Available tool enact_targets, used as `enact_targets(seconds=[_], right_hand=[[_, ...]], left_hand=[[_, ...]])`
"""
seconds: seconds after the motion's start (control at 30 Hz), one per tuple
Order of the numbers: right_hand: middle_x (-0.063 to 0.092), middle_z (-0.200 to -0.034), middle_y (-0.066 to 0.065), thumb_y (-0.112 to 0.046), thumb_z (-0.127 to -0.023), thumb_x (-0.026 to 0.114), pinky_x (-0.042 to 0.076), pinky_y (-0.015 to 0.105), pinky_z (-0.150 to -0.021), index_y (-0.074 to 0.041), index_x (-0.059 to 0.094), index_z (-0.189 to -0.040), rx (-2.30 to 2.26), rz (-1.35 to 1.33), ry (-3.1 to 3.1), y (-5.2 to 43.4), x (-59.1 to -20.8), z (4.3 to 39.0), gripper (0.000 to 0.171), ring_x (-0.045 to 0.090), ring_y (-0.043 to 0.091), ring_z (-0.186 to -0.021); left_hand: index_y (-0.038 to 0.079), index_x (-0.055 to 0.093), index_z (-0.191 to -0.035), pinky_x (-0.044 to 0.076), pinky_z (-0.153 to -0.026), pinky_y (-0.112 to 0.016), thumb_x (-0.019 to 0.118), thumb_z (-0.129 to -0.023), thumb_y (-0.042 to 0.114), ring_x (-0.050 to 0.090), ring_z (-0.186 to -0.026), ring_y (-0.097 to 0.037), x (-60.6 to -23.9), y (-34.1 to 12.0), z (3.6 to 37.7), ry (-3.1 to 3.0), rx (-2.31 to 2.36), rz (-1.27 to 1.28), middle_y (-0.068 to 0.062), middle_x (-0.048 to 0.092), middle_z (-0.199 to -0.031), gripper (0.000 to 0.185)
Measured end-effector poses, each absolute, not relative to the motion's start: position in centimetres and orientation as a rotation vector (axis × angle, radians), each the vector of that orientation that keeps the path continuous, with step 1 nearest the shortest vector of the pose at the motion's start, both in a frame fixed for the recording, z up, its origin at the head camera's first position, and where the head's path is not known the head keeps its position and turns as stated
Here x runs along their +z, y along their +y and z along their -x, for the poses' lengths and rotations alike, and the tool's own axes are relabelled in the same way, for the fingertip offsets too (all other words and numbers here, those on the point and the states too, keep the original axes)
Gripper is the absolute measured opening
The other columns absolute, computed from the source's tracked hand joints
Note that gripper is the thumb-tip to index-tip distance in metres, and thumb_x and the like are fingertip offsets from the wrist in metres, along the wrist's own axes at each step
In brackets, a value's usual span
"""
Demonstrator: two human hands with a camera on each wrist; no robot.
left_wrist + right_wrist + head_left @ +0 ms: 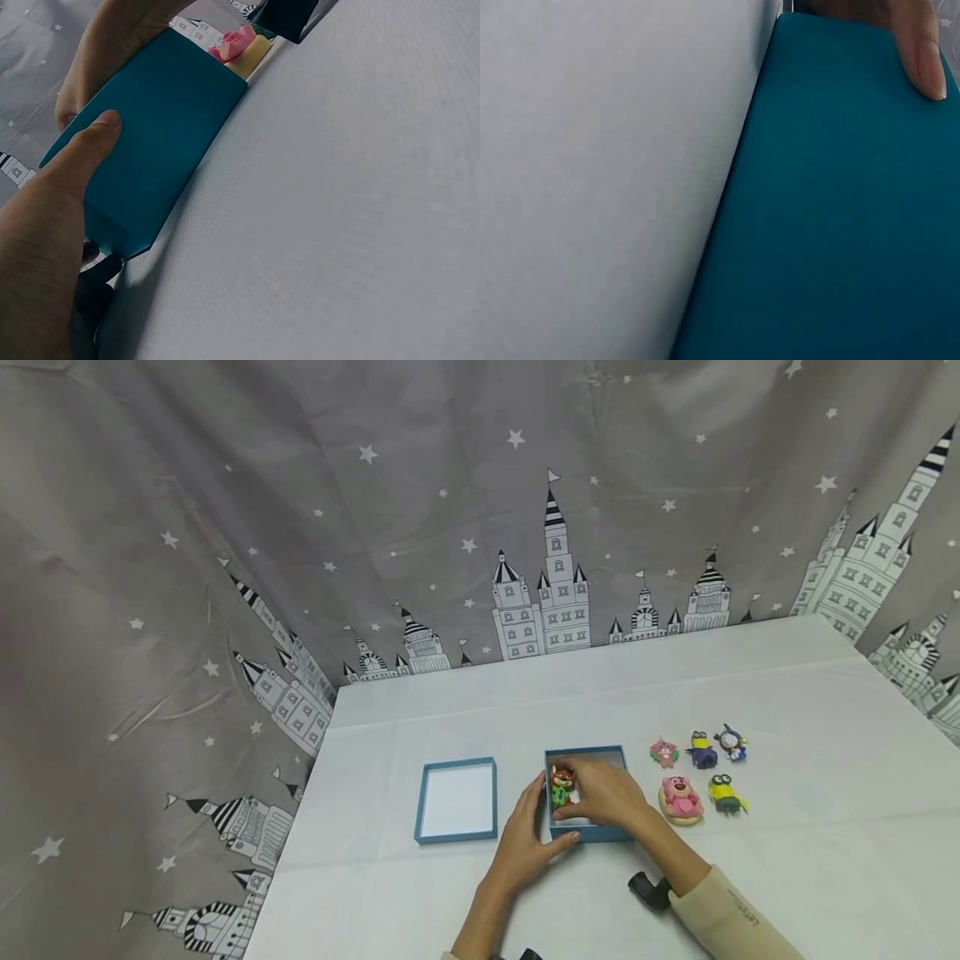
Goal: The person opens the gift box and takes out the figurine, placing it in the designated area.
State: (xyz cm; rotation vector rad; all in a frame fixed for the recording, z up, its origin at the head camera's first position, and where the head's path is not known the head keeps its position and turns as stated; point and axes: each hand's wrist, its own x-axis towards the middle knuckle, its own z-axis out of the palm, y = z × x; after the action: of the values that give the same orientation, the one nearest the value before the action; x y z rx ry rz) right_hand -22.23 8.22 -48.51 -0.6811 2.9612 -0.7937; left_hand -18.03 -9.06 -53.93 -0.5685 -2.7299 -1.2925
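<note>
In the head view a blue box point(596, 834) with a pale inside stands uncovered on the white table. My left hand point(519, 852) holds its near left corner, fingers along the left wall and thumb on the front wall. Reaching into the box from the right, my right hand point(609, 795) pinches a fox figurine point(562, 789) in green clothes at the left end. Both wrist views show the outer front wall of the box point(169, 127) close up, with the left thumb point(924, 60) pressed on it. The right hand's fingertips are out of sight in its own wrist view.
A shallow blue-rimmed lid point(457, 837) with a white inside lies left of the box. To the right sit several figurines: a pink bear on a ring point(680, 799), a pink star-shaped one point(664, 753), two yellow-headed ones point(724, 795), and a blue-and-white one point(731, 743). A grey castle-print curtain point(420, 527) hangs behind.
</note>
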Motion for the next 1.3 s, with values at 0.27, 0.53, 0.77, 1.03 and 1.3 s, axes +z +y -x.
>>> enact_targets(seconds=[0.27, 0.53, 0.77, 1.03, 1.3], right_hand=[[0.055, -0.07, -0.008, -0.052, -0.057, 0.08, 0.038, 0.024, -0.046, -0.01, 0.057, -0.123, -0.801, 0.668, 2.959, 8.06, -48.4, 22.44, 0.082, 0.043, 0.007, -0.055], [0.055, -0.069, -0.009, -0.052, -0.056, 0.081, 0.037, 0.025, -0.046, -0.01, 0.059, -0.121, -0.778, 0.648, 2.982, 8.07, -48.76, 22.37, 0.08, 0.043, 0.007, -0.055], [0.057, -0.071, -0.009, -0.049, -0.056, 0.083, 0.038, 0.024, -0.046, -0.011, 0.061, -0.118, -0.779, 0.638, 3.01, 8.05, -48.94, 22.37, 0.075, 0.043, 0.007, -0.054], [0.064, -0.08, -0.005, -0.046, -0.057, 0.084, 0.045, 0.026, -0.051, -0.011, 0.062, -0.114, -0.759, 0.617, 3.038, 7.92, -49.08, 22.37, 0.071, 0.054, 0.008, -0.063], [0.064, -0.081, -0.005, -0.044, -0.055, 0.086, 0.045, 0.026, -0.052, -0.01, 0.061, -0.115, -0.741, 0.636, 3.037, 7.96, -49.35, 22.43, 0.073, 0.055, 0.009, -0.063]], left_hand=[[0.015, 0.019, -0.148, 0.032, -0.105, -0.045, 0.068, -0.078, 0.05, 0.032, -0.132, -0.028, -53.81, -9.16, 18.07, -2.704, -1.295, 0.581, -0.009, 0.031, -0.146, 0.092], [0.014, 0.019, -0.148, 0.032, -0.105, -0.046, 0.068, -0.079, 0.049, 0.033, -0.131, -0.029, -53.82, -8.99, 18.0, -2.702, -1.307, 0.593, -0.009, 0.032, -0.146, 0.091], [0.017, 0.019, -0.148, 0.033, -0.105, -0.045, 0.067, -0.079, 0.05, 0.033, -0.131, -0.027, -53.98, -9.01, 18.05, -2.703, -1.275, 0.595, -0.008, 0.032, -0.146, 0.091], [0.016, 0.019, -0.148, 0.033, -0.105, -0.044, 0.066, -0.079, 0.051, 0.034, -0.131, -0.026, -54.2, -9.03, 18.15, -2.712, -1.248, 0.589, -0.007, 0.032, -0.145, 0.091], [0.013, 0.02, -0.147, 0.034, -0.104, -0.045, 0.067, -0.078, 0.051, 0.034, -0.131, -0.026, -54.29, -9.03, 18.13, -2.714, -1.257, 0.58, -0.007, 0.033, -0.145, 0.092]])
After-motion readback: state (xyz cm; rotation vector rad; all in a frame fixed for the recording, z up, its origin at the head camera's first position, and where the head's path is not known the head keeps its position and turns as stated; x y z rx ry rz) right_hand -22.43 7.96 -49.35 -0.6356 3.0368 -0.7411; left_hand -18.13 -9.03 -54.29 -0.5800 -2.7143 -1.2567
